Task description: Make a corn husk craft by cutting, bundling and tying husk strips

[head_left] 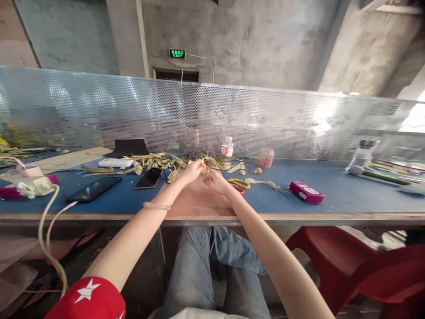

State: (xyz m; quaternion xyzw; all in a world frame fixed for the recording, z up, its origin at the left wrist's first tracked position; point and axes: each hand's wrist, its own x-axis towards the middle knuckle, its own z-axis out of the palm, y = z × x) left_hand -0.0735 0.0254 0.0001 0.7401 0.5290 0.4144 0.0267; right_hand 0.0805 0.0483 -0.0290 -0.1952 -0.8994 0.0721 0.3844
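My left hand (pixel 193 172) and my right hand (pixel 215 181) meet over a brown board (pixel 199 201) at the table's front edge. Both have their fingers pinched on a small pale piece of dried husk (pixel 204 167), whose shape is mostly hidden by the fingers. Behind them lies a loose heap of dried husk strips (pixel 156 162), yellowish and curled. Right of my right hand are scissors with yellow and red handles (pixel 238 182), partly covered by my wrist. A pale strand (pixel 264 182) trails rightward from near them.
Phones (pixel 94 189) (pixel 148 178) and a power strip (pixel 38 186) with cables lie left. A white bottle (pixel 227 147), a jar (pixel 265 158) and small round balls (pixel 257 170) stand behind. Rightward are a magenta box (pixel 307 192) and red chair (pixel 335 252). A perforated metal screen (pixel 282 119) bounds the back.
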